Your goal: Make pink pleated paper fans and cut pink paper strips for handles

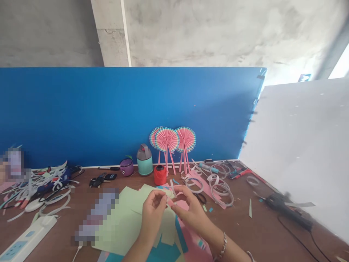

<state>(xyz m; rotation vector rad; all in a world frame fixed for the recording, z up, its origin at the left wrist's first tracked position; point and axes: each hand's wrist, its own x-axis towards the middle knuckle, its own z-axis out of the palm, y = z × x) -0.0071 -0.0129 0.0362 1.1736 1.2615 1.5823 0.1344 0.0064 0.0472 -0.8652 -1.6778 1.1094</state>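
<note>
Over the stacked paper, both hands meet with their fingers closed in pinches. My left hand (pixel 154 209) has thumb and forefinger pressed together at the left edge of a small pink paper piece (pixel 170 202). My right hand (pixel 192 211), wearing a bracelet, pinches the same piece from the right. A thin whitish strip (pixel 172 186) stands up just behind the fingertips; whether it is attached to the piece I cannot tell. Below lie pale green paper sheets (pixel 120 222), with teal paper (pixel 163 253) and pink paper (pixel 195 238) partly under them.
Pink pleated paper fans (pixel 167 140) lean against the blue partition (pixel 81 116). Before them stand a teal-and-grey container (pixel 144 162), a purple pot (pixel 126 167) and a red container (pixel 160 176). Tape rolls (pixel 222 194) and a glue gun (pixel 289 211) lie right, a power strip (pixel 28 240) left.
</note>
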